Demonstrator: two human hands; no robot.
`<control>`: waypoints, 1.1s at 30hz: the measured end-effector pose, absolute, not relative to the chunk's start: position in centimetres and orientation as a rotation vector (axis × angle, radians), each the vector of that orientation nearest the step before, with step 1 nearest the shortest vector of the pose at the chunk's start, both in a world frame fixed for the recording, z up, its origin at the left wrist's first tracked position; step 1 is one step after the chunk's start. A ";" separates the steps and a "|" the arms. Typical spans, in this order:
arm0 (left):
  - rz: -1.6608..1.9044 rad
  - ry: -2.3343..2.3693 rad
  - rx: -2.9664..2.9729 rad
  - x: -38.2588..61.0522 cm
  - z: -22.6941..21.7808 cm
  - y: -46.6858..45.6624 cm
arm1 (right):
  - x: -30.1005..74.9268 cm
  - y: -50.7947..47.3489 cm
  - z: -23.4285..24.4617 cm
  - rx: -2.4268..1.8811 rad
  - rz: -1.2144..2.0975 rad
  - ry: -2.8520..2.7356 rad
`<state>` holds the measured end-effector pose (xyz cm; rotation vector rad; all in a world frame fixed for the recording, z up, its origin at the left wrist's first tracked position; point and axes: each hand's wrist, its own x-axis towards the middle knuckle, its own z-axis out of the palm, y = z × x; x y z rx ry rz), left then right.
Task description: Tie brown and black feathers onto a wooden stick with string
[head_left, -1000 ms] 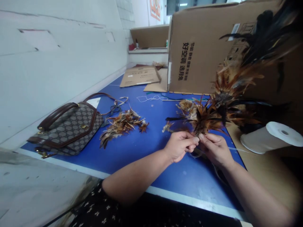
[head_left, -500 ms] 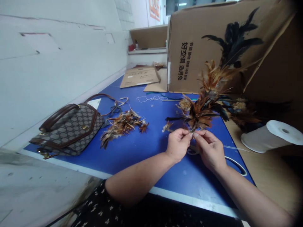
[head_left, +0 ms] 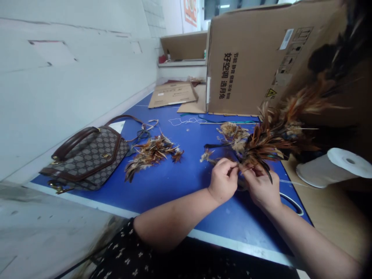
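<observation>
A long bundle of brown and black feathers (head_left: 264, 135) leans to the upper right, its dark tips blurred. My right hand (head_left: 260, 186) is closed round the bundle's lower end. My left hand (head_left: 223, 180) is pinched at that same end, close against the right fingertips; what lies between its fingers is too small to make out. Just beyond my hands, pale feather tufts (head_left: 232, 131) rest on the blue table (head_left: 186, 193). Further left lies a loose pile of brown feathers (head_left: 154, 153).
A patterned handbag (head_left: 90, 155) stands at the left by the wall. A large cardboard box (head_left: 247, 69) rises behind the feathers. At the right lies a white spool (head_left: 322, 168). White string (head_left: 186, 121) and flat cardboard (head_left: 173, 94) are at the back.
The feather bundle has tipped from nearly upright toward the right, uncovering the box's printed symbols and the pale tufts. My right hand has turned, and my left hand has shifted slightly right.
</observation>
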<state>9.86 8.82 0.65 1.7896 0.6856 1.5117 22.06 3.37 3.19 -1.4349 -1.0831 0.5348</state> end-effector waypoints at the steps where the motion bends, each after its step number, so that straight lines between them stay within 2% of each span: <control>1: 1.520 0.658 1.812 9.8 0.8 8.7 | 22.2 3.4 3.3 -1.454 0.501 -1.100; 7: 1.499 0.502 1.878 9.6 1.4 8.0 | 22.4 4.0 3.4 -1.524 0.384 -1.012; 13: 1.479 0.568 1.744 9.7 1.2 8.4 | 22.4 3.7 3.6 -1.584 0.319 -1.130; 21: 1.091 0.467 1.163 10.0 0.6 9.0 | 22.0 3.6 4.3 -1.415 0.567 -0.963; 26: 1.128 0.466 1.012 10.2 1.2 8.7 | 22.5 3.7 3.8 -1.407 0.552 -1.026; 33: 1.277 0.546 1.136 10.3 1.4 8.3 | 22.4 3.5 3.8 -1.393 0.525 -1.130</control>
